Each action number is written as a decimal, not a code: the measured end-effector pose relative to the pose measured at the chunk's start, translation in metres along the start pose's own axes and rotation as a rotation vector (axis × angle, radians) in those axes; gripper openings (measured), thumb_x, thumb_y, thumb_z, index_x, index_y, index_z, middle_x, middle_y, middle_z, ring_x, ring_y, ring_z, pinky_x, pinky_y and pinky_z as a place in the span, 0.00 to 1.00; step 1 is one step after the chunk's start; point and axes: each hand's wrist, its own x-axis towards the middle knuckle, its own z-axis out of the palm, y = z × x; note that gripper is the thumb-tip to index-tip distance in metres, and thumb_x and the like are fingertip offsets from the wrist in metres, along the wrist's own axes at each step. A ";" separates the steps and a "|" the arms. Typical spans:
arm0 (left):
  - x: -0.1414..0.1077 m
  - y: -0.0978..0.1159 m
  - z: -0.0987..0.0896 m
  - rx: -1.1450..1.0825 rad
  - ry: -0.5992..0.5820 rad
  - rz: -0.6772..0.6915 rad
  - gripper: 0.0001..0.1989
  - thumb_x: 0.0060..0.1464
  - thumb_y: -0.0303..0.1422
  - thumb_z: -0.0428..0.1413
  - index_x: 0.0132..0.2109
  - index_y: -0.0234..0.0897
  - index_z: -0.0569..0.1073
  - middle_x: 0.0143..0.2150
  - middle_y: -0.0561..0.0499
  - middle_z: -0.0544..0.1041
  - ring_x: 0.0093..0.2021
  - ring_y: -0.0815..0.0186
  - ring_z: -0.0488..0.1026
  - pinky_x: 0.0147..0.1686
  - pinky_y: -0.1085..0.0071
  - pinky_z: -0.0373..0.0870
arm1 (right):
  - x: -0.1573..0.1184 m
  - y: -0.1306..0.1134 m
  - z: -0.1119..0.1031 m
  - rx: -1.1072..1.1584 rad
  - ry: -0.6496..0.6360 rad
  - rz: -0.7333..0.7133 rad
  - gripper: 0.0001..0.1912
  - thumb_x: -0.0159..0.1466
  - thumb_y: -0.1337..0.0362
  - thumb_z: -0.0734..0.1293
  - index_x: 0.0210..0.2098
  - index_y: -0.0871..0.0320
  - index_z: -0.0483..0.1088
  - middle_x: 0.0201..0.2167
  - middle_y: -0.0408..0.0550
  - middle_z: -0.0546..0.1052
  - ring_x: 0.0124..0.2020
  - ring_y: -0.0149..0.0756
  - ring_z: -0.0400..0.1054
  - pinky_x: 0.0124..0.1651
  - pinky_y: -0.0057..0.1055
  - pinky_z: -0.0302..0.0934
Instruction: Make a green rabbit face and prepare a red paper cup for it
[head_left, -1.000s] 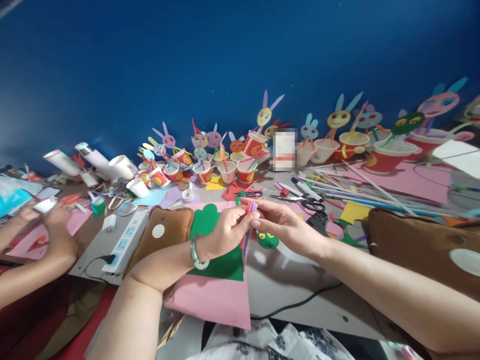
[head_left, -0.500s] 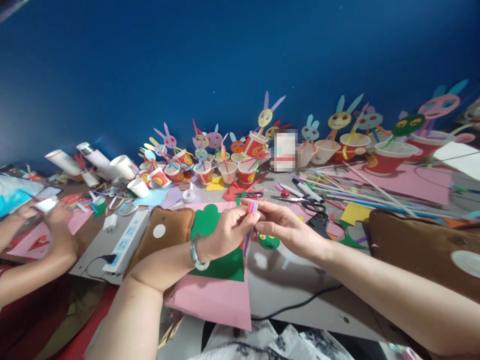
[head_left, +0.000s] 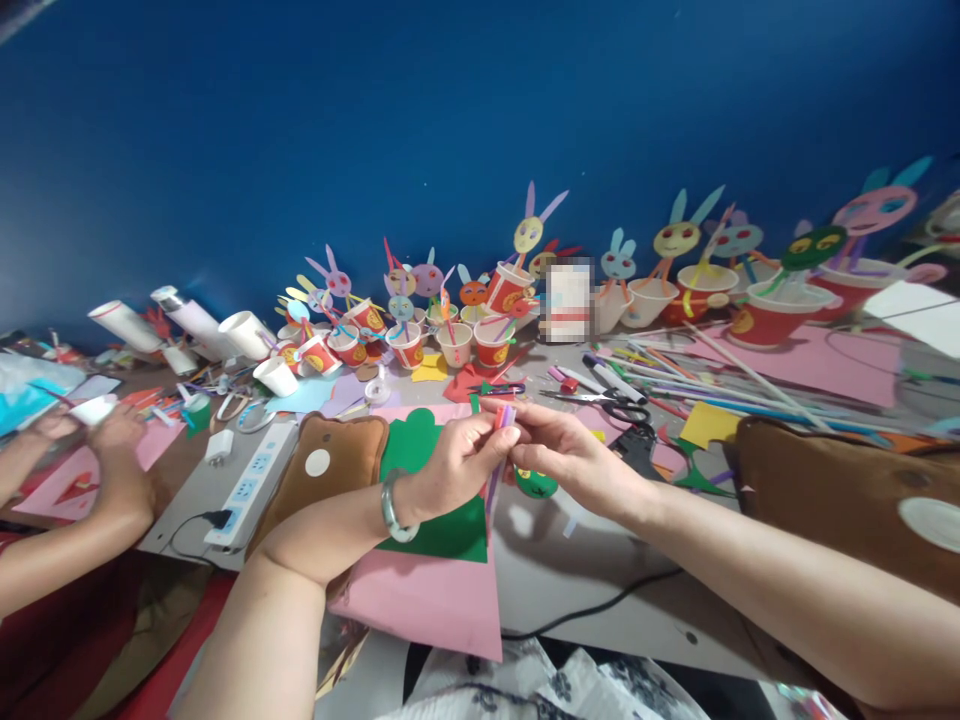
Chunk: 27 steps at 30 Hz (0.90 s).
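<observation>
A small bundle of thin purple, pink and orange strips (head_left: 492, 487), which look like pipe cleaners, stands between my two hands. My left hand (head_left: 471, 448), with a pale bangle on its wrist, pinches it with thumb and fingers. From the other side my right hand (head_left: 574, 450) closes its fingertips on the bundle's upper end, and part of that grip is hidden. Just under the right hand a round green paper face (head_left: 536, 484) with yellow eyes shows. Green paper (head_left: 442, 535) lies on a pink sheet (head_left: 427, 595) beneath my left wrist.
Paper cups (head_left: 492, 342) with rabbit faces line the wall. Scissors (head_left: 611, 405), markers (head_left: 617, 380) and loose pipe cleaners (head_left: 697, 385) lie behind my hands. Left are a power strip (head_left: 255, 485), a brown cushion (head_left: 326, 465) and another person's hands (head_left: 112, 430); another brown cushion (head_left: 840, 490) lies right.
My hands stay nearly in place around the bundle, with only a slight shift of the right fingers. The whole view has drifted a little.
</observation>
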 end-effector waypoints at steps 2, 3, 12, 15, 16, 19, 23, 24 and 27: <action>0.000 0.000 0.001 -0.001 0.010 -0.013 0.25 0.61 0.52 0.57 0.42 0.30 0.77 0.27 0.49 0.77 0.25 0.69 0.74 0.25 0.75 0.72 | 0.000 0.000 0.001 0.029 0.000 0.001 0.33 0.62 0.56 0.73 0.65 0.57 0.68 0.31 0.42 0.73 0.28 0.29 0.66 0.33 0.28 0.64; 0.000 0.000 0.001 0.007 0.018 -0.018 0.25 0.61 0.52 0.57 0.42 0.30 0.77 0.27 0.50 0.77 0.25 0.69 0.75 0.25 0.75 0.72 | -0.001 0.000 0.001 0.036 0.003 0.001 0.34 0.62 0.55 0.74 0.65 0.57 0.68 0.30 0.41 0.72 0.28 0.29 0.66 0.33 0.28 0.64; 0.002 0.004 0.002 -0.009 0.022 -0.067 0.26 0.58 0.53 0.59 0.41 0.29 0.78 0.26 0.50 0.76 0.23 0.68 0.74 0.23 0.74 0.71 | -0.001 -0.002 0.000 0.024 -0.031 -0.011 0.33 0.64 0.57 0.73 0.65 0.58 0.66 0.32 0.42 0.72 0.29 0.28 0.65 0.33 0.27 0.64; 0.002 0.003 0.002 -0.026 0.023 -0.064 0.27 0.58 0.53 0.59 0.41 0.29 0.77 0.26 0.50 0.76 0.23 0.68 0.75 0.22 0.74 0.72 | -0.001 -0.002 0.001 0.024 -0.024 -0.020 0.31 0.63 0.58 0.73 0.64 0.57 0.67 0.35 0.44 0.74 0.30 0.29 0.66 0.34 0.27 0.65; 0.002 0.003 0.001 -0.028 0.024 -0.058 0.27 0.59 0.54 0.58 0.41 0.29 0.77 0.27 0.50 0.76 0.23 0.68 0.75 0.23 0.74 0.72 | -0.001 -0.001 0.001 0.027 -0.021 -0.021 0.31 0.63 0.58 0.73 0.64 0.57 0.68 0.35 0.44 0.74 0.30 0.29 0.66 0.34 0.27 0.65; 0.002 0.003 0.001 -0.034 0.012 -0.049 0.27 0.60 0.53 0.57 0.41 0.29 0.77 0.27 0.49 0.77 0.24 0.67 0.76 0.24 0.74 0.73 | -0.001 0.001 0.001 0.054 -0.027 -0.020 0.31 0.62 0.59 0.73 0.64 0.56 0.68 0.34 0.43 0.73 0.30 0.28 0.66 0.34 0.27 0.65; 0.002 0.002 0.002 -0.031 0.013 -0.058 0.26 0.59 0.52 0.58 0.42 0.29 0.78 0.26 0.49 0.77 0.25 0.66 0.76 0.24 0.74 0.72 | -0.002 0.005 0.001 0.054 0.006 0.000 0.34 0.62 0.57 0.75 0.65 0.56 0.67 0.33 0.42 0.73 0.30 0.29 0.66 0.34 0.27 0.65; 0.002 0.001 0.002 -0.032 0.020 -0.066 0.26 0.59 0.52 0.59 0.42 0.29 0.78 0.26 0.49 0.77 0.24 0.66 0.76 0.23 0.74 0.72 | -0.002 0.005 0.001 0.048 0.011 0.004 0.35 0.62 0.57 0.75 0.66 0.56 0.66 0.32 0.41 0.72 0.29 0.29 0.66 0.34 0.27 0.65; 0.004 0.000 0.003 -0.034 0.037 -0.086 0.26 0.57 0.52 0.60 0.41 0.29 0.78 0.26 0.49 0.77 0.22 0.67 0.75 0.21 0.74 0.71 | -0.001 0.006 0.000 0.040 -0.001 0.007 0.35 0.63 0.56 0.74 0.67 0.56 0.65 0.31 0.41 0.72 0.29 0.28 0.66 0.34 0.27 0.65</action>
